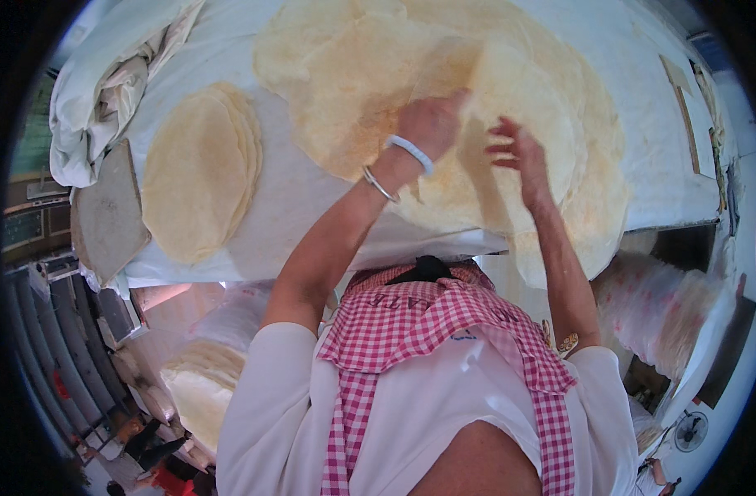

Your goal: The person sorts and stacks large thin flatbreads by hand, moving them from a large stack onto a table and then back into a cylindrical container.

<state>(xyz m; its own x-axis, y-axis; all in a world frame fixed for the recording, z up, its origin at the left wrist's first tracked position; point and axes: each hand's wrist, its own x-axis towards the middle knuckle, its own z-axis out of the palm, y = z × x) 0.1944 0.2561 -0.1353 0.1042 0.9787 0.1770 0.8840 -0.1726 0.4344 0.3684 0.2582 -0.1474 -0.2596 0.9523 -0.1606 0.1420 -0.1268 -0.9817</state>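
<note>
Large, thin, pale-yellow round flatbreads (353, 68) overlap across the middle of the white-covered table (279, 217). My left hand (432, 124), with a pale bracelet and a silver bangle at its wrist, is over a browner patch of them. Motion blur hides its fingertips, so I cannot tell whether it grips a sheet. To its right, my right hand (522, 152) has its fingers spread, with nothing visible in them. Below that hand, one flatbread edge hangs over the table's near edge. A neat stack of round flatbreads (198, 173) lies farther left.
A grey flat board (111, 214) and bunched white cloth (127, 93) occupy the table's left end. More stacked flatbreads (201, 384) sit low at left. Plastic-wrapped bundles (654, 310) are under the right side. A fan (691, 431) and people are beyond.
</note>
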